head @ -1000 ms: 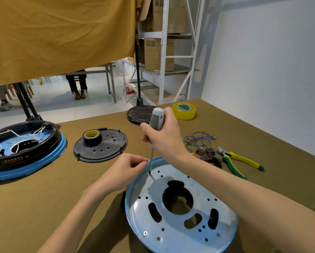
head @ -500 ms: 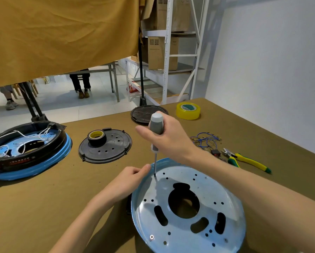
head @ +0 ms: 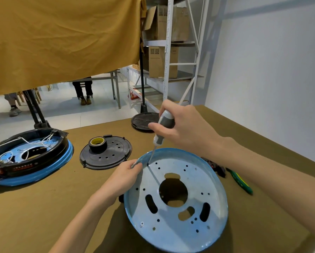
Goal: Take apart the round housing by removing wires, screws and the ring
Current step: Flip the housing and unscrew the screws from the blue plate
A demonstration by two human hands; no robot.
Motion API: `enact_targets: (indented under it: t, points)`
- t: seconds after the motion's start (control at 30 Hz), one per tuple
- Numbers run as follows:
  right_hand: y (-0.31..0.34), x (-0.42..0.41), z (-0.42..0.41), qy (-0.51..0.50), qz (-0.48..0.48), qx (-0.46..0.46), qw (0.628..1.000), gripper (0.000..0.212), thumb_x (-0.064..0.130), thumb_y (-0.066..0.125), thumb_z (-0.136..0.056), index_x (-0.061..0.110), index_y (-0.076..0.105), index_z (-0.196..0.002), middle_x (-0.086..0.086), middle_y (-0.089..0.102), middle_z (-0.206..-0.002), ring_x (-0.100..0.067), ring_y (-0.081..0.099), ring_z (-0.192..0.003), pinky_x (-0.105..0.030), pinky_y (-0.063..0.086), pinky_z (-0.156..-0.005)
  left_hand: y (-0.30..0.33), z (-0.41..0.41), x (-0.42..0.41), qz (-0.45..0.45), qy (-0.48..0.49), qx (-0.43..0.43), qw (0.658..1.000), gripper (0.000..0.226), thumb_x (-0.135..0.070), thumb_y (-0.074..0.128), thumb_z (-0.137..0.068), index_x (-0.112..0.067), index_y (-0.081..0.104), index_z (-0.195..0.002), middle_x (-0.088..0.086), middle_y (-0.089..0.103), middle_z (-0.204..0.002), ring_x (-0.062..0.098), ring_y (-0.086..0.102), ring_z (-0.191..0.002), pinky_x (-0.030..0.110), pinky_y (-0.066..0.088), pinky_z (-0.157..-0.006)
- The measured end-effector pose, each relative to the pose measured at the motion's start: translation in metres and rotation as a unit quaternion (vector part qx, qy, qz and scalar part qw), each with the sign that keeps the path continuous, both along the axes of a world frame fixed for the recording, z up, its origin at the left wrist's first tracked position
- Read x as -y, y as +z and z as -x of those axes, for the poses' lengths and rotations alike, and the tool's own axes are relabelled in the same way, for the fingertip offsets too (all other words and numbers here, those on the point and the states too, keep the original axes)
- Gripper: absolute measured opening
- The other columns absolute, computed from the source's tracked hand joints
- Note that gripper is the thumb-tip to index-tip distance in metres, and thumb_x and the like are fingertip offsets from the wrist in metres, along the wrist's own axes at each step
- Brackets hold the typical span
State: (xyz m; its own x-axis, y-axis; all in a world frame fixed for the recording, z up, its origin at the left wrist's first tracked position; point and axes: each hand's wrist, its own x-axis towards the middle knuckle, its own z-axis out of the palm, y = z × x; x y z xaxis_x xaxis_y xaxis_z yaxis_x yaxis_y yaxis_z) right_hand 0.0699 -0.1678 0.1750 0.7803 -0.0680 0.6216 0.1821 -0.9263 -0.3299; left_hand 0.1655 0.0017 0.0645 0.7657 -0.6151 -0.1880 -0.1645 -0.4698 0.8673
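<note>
Now the right hand [head: 185, 128] is gripping the grey handle of the screwdriver [head: 162, 130] with its fingers wrapped round it, and the tip is sitting at a hole near the far-left rim of the round housing [head: 176, 201]. The shaft is leaning a little more than it was a moment ago, with the handle tipped away from the person, while the tip is staying at the same spot on the plate. The left hand [head: 123, 178] is pinching the blue rim just beside that spot, fingers curled over the edge, much as it was half a second ago. Whether a screw is actually under the tip is too small to tell.

The housing is lying on the worktop [head: 43, 207] directly in front of the person, open face up, pale metal inside with a large central hole. One small screw [head: 141, 224] is showing near the near-left rim, so the screw removal is probably not finished.

Further off on the worktop, a second housing [head: 29, 156] with white wires is sitting at the far left, and a black disc [head: 113, 152] carrying a roll of tape [head: 97, 143] is lying between the two. Green-handled pliers [head: 241, 183] are resting just right of the right forearm.
</note>
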Motion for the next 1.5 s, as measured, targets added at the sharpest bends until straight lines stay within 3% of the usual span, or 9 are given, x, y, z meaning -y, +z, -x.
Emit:
enact_targets:
  t: [0.13, 0.33, 0.53, 0.63, 0.73, 0.97, 1.13, 1.37, 1.5]
  points:
    - [0.003, 0.008, 0.014, 0.019, -0.083, 0.048, 0.995, 0.028, 0.038, 0.075, -0.091, 0.019, 0.056, -0.089, 0.011, 0.064, -0.070, 0.000, 0.065, -0.060, -0.012, 0.046, -0.050, 0.022, -0.001, -0.012, 0.090, 0.070, -0.127, 0.985, 0.028, -0.039, 0.066, -0.097, -0.014, 0.078, -0.101, 0.007, 0.080, -0.089, 0.028, 0.076, -0.083, 0.038, 0.060, -0.072]
    - [0.001, 0.026, 0.027, 0.028, -0.207, 0.085, 0.974, 0.030, 0.038, 0.079, -0.088, 0.015, 0.060, -0.092, 0.003, 0.071, -0.079, -0.018, 0.073, -0.059, -0.038, 0.061, -0.050, 0.044, 0.009, -0.014, 0.210, 0.126, -0.225, 0.943, 0.028, -0.031, 0.082, -0.081, -0.011, 0.077, -0.100, 0.010, 0.079, -0.079, 0.025, 0.075, -0.062, 0.037, 0.060, -0.063]
    - [-0.008, 0.050, 0.052, 0.021, -0.388, 0.098, 0.916, 0.041, 0.042, 0.081, -0.081, 0.011, 0.056, -0.090, -0.009, 0.077, -0.080, -0.032, 0.074, -0.059, -0.034, 0.061, -0.053, 0.056, 0.013, 0.004, 0.298, 0.169, 0.002, 0.939, 0.057, -0.025, 0.089, -0.076, -0.024, 0.066, -0.128, -0.010, 0.072, -0.114, 0.009, 0.070, -0.104, 0.023, 0.059, -0.071]
    - [-0.017, 0.056, 0.065, 0.001, -0.441, 0.057, 0.896, 0.048, 0.043, 0.081, -0.074, 0.007, 0.055, -0.093, -0.011, 0.077, -0.079, -0.034, 0.074, -0.059, -0.034, 0.060, -0.054, 0.052, 0.022, 0.017, 0.292, 0.159, 0.171, 0.928, 0.068, -0.026, 0.092, -0.073, -0.029, 0.059, -0.132, -0.026, 0.061, -0.114, -0.015, 0.057, -0.105, 0.005, 0.049, -0.074]
    - [-0.032, 0.061, 0.077, -0.011, -0.472, -0.048, 0.880, 0.053, 0.051, 0.079, -0.074, 0.008, 0.065, -0.100, -0.014, 0.077, -0.083, -0.026, 0.066, -0.050, -0.030, 0.056, -0.050, 0.044, 0.028, 0.024, 0.288, 0.156, 0.208, 0.922, 0.077, -0.027, 0.093, -0.072, -0.026, 0.054, -0.139, -0.027, 0.058, -0.118, -0.024, 0.052, -0.104, -0.005, 0.043, -0.073]
    - [-0.058, 0.090, 0.106, 0.028, -0.573, -0.192, 0.796, 0.038, 0.053, 0.076, -0.085, 0.017, 0.078, -0.097, -0.014, 0.063, -0.078, -0.013, 0.039, -0.044, -0.020, 0.035, -0.043, 0.036, 0.056, 0.035, 0.286, 0.132, 0.204, 0.927, 0.093, -0.038, 0.096, -0.066, -0.026, 0.047, -0.144, -0.016, 0.060, -0.121, -0.001, 0.061, -0.108, 0.007, 0.053, -0.077]
    - [-0.078, 0.122, 0.138, 0.002, -0.637, -0.186, 0.748, 0.034, 0.050, 0.079, -0.082, 0.017, 0.076, -0.075, -0.013, 0.057, -0.073, -0.010, 0.032, -0.042, -0.019, 0.031, -0.040, 0.036, 0.086, 0.055, 0.279, 0.042, 0.256, 0.925, 0.089, -0.042, 0.094, -0.066, -0.038, 0.043, -0.138, -0.025, 0.058, -0.116, -0.002, 0.062, -0.107, 0.013, 0.057, -0.082]
    - [-0.136, 0.132, 0.163, -0.149, -0.778, -0.104, 0.602, 0.029, 0.034, 0.079, -0.083, 0.014, 0.058, -0.085, -0.008, 0.048, -0.064, -0.007, 0.026, -0.035, -0.015, 0.019, -0.033, 0.027, 0.133, 0.097, 0.179, 0.018, 0.422, 0.889, 0.096, -0.056, 0.089, -0.068, -0.027, 0.044, -0.147, -0.016, 0.064, -0.127, 0.004, 0.064, -0.110, 0.021, 0.055, -0.096]
    - [-0.152, 0.129, 0.161, -0.168, -0.753, -0.076, 0.632, 0.031, 0.044, 0.074, -0.089, 0.016, 0.060, -0.088, -0.005, 0.049, -0.062, -0.010, 0.032, -0.040, -0.017, 0.021, -0.036, 0.028, 0.143, 0.110, 0.144, 0.027, 0.441, 0.885, 0.093, -0.054, 0.088, -0.070, -0.019, 0.048, -0.147, -0.009, 0.066, -0.127, 0.012, 0.066, -0.110, 0.031, 0.058, -0.092]
